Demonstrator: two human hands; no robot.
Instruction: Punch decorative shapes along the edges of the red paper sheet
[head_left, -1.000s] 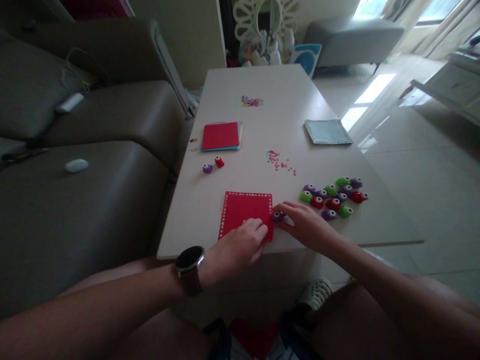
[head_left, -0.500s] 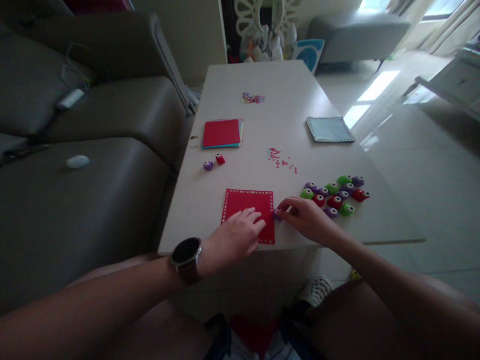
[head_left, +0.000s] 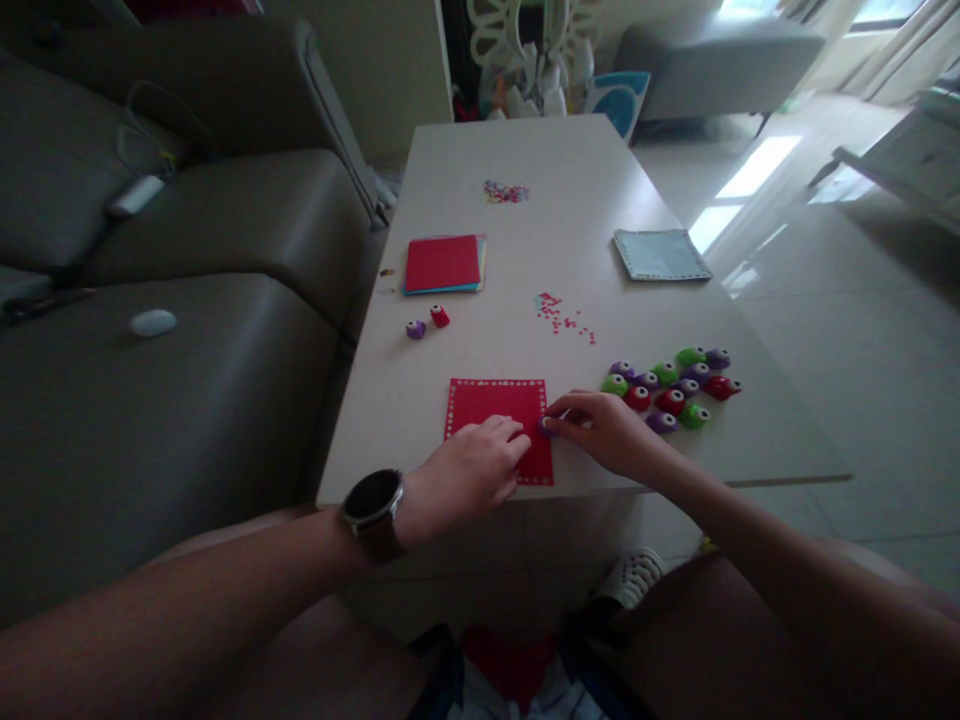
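Note:
A red square sheet [head_left: 495, 402] with a row of small pale shapes along its border lies at the near edge of the white table. My left hand [head_left: 480, 465] rests on its lower part, fingers spread and palm down. At the sheet's right border, my right hand [head_left: 592, 425] pinches a small purple piece [head_left: 547, 426] with a round white top between thumb and fingertips. Right of that hand sit several purple, green and red pieces [head_left: 670, 402] of the same kind. Small red bits [head_left: 559, 315] are scattered beyond the sheet.
On the white table [head_left: 525, 150] are a stack of coloured sheets [head_left: 442, 264], a purple piece [head_left: 415, 329], a red piece [head_left: 439, 316], a pale grey sheet [head_left: 661, 255] and a pile of multicoloured bits [head_left: 505, 191]. A sofa [head_left: 187, 380] stands left.
My right hand has moved slightly left with the purple piece, which now overlaps the red sheet's right border. The sheet has tilted a little. My left hand stays on it.

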